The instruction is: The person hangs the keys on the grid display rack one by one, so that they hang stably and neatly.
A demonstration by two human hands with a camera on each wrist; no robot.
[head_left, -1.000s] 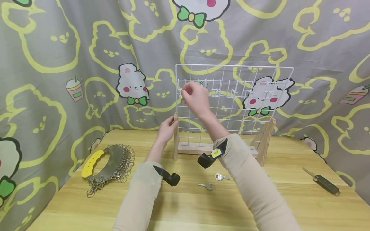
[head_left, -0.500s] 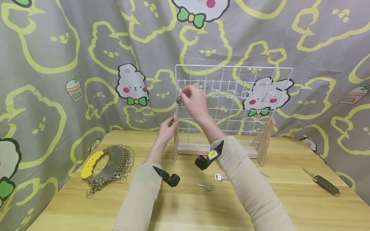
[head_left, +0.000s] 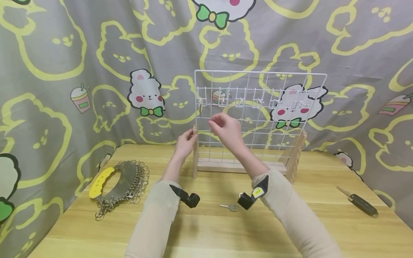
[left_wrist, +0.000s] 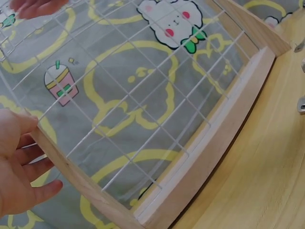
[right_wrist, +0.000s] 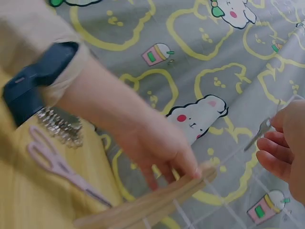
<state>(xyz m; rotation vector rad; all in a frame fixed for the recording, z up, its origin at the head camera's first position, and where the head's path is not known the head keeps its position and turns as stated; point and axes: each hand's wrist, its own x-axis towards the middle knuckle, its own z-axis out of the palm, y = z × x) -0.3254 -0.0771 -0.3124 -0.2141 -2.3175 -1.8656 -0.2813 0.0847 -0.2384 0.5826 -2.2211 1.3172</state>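
Note:
At the rack's left end, a key hangs from the first hook of the white wire grid rack. The right hand is just right of and below it in the head view, thumb and fingers loosely bent with nothing seen between them. Close by those fingers, the right wrist view shows the key. With thumb and fingers on either side, the left hand holds the rack's left wooden post. Another key lies on the table in front of the rack.
A yellow-handled ring holder with many metal rings lies at left. The black car key is at right. Pink-handled scissors appear in the right wrist view. Several white hooks line the grid; a patterned curtain hangs behind.
The right hand came to the first hook with the key, then drew away down and to the right, leaving the key hanging. The left hand stays on the post.

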